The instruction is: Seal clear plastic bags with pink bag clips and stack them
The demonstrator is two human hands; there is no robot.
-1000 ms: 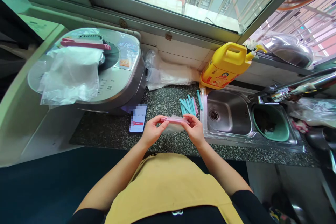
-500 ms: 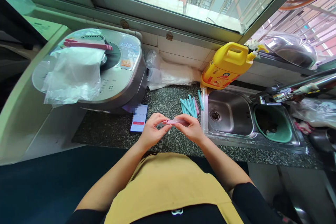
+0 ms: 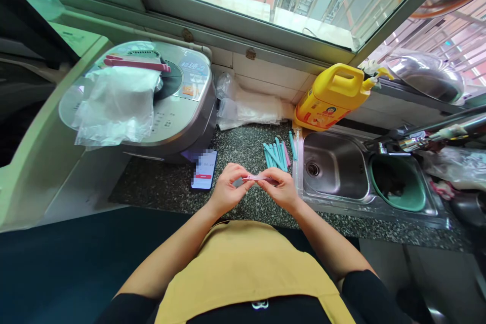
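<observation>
My left hand [image 3: 227,191] and my right hand [image 3: 280,188] meet over the front of the speckled counter [image 3: 159,187]. Both pinch a thin pink sealing clip [image 3: 255,178] held level between them, fingers closed on its ends. A small clear plastic bag seems caught in the clip, but it is mostly hidden. Just beyond my hands lies a loose pile of teal and pink sealing clips [image 3: 278,152]. A phone [image 3: 204,169] with a lit screen lies flat to the left of my left hand.
A silver rice cooker [image 3: 178,106] at the left carries a plastic bag [image 3: 116,104] shut with a pink clip. Clear bags [image 3: 246,106] lie against the back wall. A yellow jug [image 3: 334,93] stands behind the steel sink [image 3: 334,172], which holds a green basin [image 3: 398,187].
My hands have drawn closer together on the pink clip. The clear bag, plainly visible under the clip a second ago, is now nearly out of sight between my fingers.
</observation>
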